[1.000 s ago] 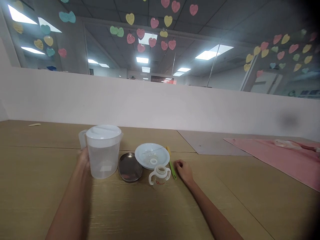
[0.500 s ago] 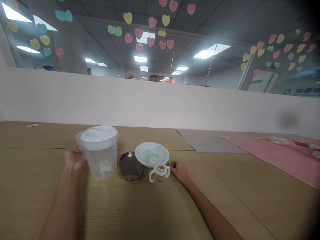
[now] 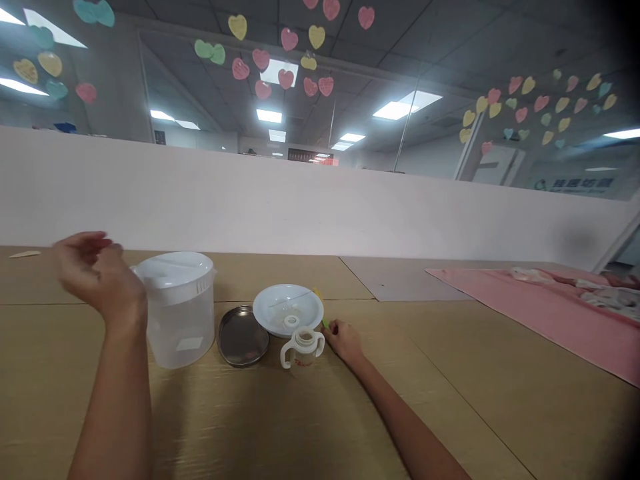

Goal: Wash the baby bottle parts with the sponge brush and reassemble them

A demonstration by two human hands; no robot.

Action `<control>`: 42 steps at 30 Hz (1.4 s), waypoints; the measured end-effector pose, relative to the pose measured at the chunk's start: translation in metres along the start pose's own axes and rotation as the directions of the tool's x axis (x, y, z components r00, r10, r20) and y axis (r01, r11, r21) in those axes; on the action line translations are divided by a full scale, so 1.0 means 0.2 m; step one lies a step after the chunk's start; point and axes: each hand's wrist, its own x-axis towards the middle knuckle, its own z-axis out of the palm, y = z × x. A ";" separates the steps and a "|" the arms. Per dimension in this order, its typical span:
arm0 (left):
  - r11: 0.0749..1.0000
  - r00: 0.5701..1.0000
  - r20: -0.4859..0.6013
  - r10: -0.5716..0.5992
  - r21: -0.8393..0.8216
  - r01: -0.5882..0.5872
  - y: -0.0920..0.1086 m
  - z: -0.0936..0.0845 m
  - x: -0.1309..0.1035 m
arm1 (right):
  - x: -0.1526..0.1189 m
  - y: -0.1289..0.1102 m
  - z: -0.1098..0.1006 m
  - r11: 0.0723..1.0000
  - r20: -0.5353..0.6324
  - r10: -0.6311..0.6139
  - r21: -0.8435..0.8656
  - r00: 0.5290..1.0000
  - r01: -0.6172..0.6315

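Note:
My left hand is raised in front of the handle side of a clear plastic pitcher with a white lid. Its fingers are loosely bent and apart, holding nothing. On the table, my right hand has its fingers closed at the green end of a slim yellow-green stick, partly hidden by the hand and a bowl. That white bowl contains a small white ring-shaped part and something clear. In front of it stands an open baby bottle with two white handles. An oval metal tray lies between pitcher and bowl.
A pink cloth with crumpled fabric on it covers the right side of the wooden table. Far left lies a small flat pale piece. A white low wall with glass above bounds the back.
My left hand has let go of the pitcher's handle and risen up and to the left. My right hand stays by the bowl. The view has turned slightly right.

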 end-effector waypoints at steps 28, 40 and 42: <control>0.743 0.065 0.992 -0.109 0.125 -0.657 0.22 0.40 -0.87 | 0.00 0.00 0.00 0.993 -0.055 0.093 0.080 0.994 -0.088; 0.834 -0.041 0.986 -0.164 0.117 -0.539 0.03 0.46 -0.94 | 0.01 0.00 0.00 0.989 -0.060 0.061 0.139 0.996 -0.052; 0.854 0.022 0.992 -0.127 0.121 -0.505 0.04 0.46 -0.92 | 0.01 0.00 0.00 0.984 -0.076 0.083 0.166 0.994 -0.069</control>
